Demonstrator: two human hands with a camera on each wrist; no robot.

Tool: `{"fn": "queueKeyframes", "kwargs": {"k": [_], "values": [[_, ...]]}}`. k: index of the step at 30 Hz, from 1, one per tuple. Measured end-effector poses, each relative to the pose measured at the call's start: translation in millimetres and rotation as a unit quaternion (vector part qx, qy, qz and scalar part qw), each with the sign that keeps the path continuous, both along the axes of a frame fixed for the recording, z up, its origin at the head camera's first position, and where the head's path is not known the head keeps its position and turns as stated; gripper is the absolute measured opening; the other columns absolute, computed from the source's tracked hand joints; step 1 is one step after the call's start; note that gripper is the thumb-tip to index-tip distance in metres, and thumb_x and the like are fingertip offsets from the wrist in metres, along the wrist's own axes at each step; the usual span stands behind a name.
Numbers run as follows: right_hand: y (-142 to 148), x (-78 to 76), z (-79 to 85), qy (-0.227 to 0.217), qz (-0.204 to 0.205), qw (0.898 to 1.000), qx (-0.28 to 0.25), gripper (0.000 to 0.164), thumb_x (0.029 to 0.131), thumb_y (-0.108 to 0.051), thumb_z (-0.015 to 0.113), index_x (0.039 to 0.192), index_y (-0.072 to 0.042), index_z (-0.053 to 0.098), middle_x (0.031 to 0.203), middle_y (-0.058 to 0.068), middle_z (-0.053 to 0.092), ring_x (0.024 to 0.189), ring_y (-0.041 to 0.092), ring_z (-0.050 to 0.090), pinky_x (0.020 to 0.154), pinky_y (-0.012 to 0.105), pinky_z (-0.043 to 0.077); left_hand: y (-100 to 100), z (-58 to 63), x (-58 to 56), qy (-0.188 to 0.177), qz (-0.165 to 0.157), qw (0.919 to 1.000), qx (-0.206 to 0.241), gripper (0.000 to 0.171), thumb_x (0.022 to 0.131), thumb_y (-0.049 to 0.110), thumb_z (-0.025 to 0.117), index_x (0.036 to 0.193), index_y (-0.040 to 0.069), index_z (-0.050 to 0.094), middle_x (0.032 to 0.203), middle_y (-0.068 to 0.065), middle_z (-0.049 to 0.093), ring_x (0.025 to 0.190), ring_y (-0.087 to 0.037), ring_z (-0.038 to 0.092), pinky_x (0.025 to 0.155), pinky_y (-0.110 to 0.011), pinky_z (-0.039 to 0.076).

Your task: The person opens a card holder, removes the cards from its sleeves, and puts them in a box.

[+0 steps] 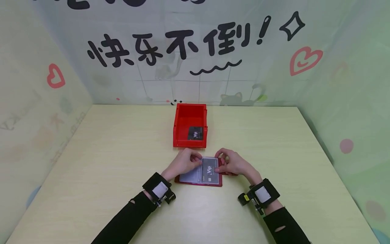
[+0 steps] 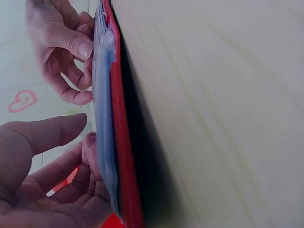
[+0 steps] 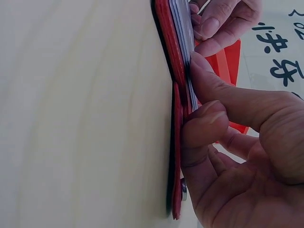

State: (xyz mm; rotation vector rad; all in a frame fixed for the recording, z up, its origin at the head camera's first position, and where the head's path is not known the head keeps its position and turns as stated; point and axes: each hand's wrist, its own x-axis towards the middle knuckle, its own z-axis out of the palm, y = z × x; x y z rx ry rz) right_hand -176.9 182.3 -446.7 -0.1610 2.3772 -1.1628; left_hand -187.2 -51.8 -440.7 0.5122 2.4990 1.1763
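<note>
A red-covered card holder [image 1: 198,184] lies spread on the table with its clear sleeves up. A grey "Vip" card [image 1: 209,171] shows in the right sleeve. My right hand [image 1: 234,162] grips the sleeves' right edge, thumb on the top face and index finger bent against the side, as the right wrist view shows. My left hand [image 1: 184,162] touches the upper left part of the holder with loosely bent fingers. In the left wrist view its thumb [image 2: 66,129] stands apart from the other fingers, with a gap between them.
A red bin [image 1: 189,144] stands just behind the holder, and a black "Vip" card [image 1: 195,133] lies in it. The holder's strap [image 3: 176,190] with a metal snap extends to the right. Printed walls [image 1: 195,88] bound the table [image 1: 122,142] at the back and sides.
</note>
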Motion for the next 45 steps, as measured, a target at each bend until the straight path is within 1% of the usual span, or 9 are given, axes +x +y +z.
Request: {"fn": "queueKeyframes", "kwargs": {"k": [10, 17, 22, 33, 39, 45], "values": [[0.3, 0.5, -1.1, 0.002, -0.002, 1.0, -0.002, 0.047, 0.085, -0.017, 0.081, 0.124, -0.012, 0.056, 0.092, 0.008, 0.052, 0.059, 0.018, 0.053, 0.05, 0.024, 0.041, -0.2, 0.4, -1.4, -0.013, -0.001, 0.9999, 0.005, 0.021, 0.091, 0.01, 0.073, 0.111, 0.003, 0.075, 0.089, -0.007, 0.072, 0.078, -0.015, 0.059, 0.074, -0.023, 0.05], [0.7, 1.0, -1.0, -0.001, -0.004, 1.0, -0.004, 0.047, 0.084, -0.016, 0.081, 0.123, -0.011, 0.056, 0.091, 0.008, 0.051, 0.059, 0.018, 0.052, 0.05, 0.024, 0.04, 0.2, 0.9, -0.1, -0.02, 0.003, 0.9998, 0.004, 0.021, 0.091, 0.009, 0.072, 0.111, 0.003, 0.075, 0.09, -0.007, 0.072, 0.079, -0.015, 0.059, 0.075, -0.024, 0.051], [1.2, 1.7, -0.9, -0.001, -0.003, 1.0, -0.006, 0.047, 0.084, -0.016, 0.081, 0.123, -0.011, 0.056, 0.09, 0.008, 0.051, 0.057, 0.017, 0.052, 0.049, 0.024, 0.04, 0.4, -1.0, -0.3, -0.019, 0.004, 0.9998, 0.003, 0.022, 0.091, 0.01, 0.072, 0.112, 0.004, 0.075, 0.09, -0.007, 0.072, 0.079, -0.014, 0.059, 0.076, -0.024, 0.051], [1.9, 1.8, -0.1, 0.008, 0.003, 1.0, -0.003, 0.046, 0.085, -0.016, 0.081, 0.124, -0.011, 0.056, 0.09, 0.008, 0.051, 0.059, 0.017, 0.053, 0.051, 0.024, 0.041, 1.9, -0.7, 0.6, -0.018, 0.008, 0.9998, 0.004, 0.022, 0.092, 0.009, 0.071, 0.112, 0.003, 0.075, 0.092, -0.008, 0.072, 0.08, -0.015, 0.059, 0.076, -0.023, 0.051], [2.8, 2.3, -0.3, 0.011, 0.004, 1.0, -0.008, 0.046, 0.085, -0.015, 0.081, 0.123, -0.01, 0.056, 0.09, 0.008, 0.05, 0.058, 0.017, 0.052, 0.05, 0.024, 0.04, 3.1, 0.1, 1.4, -0.018, 0.009, 0.9998, 0.001, 0.024, 0.092, 0.009, 0.071, 0.115, 0.003, 0.074, 0.092, -0.008, 0.07, 0.081, -0.016, 0.058, 0.076, -0.024, 0.051], [2.9, 2.4, -0.9, 0.014, 0.005, 1.0, -0.012, 0.046, 0.085, -0.015, 0.081, 0.123, -0.01, 0.056, 0.089, 0.008, 0.05, 0.06, 0.018, 0.053, 0.05, 0.025, 0.04, 3.8, 1.0, 1.5, -0.021, 0.011, 0.9997, 0.002, 0.024, 0.092, 0.009, 0.071, 0.115, 0.002, 0.074, 0.092, -0.007, 0.07, 0.082, -0.015, 0.058, 0.076, -0.024, 0.051]]}}
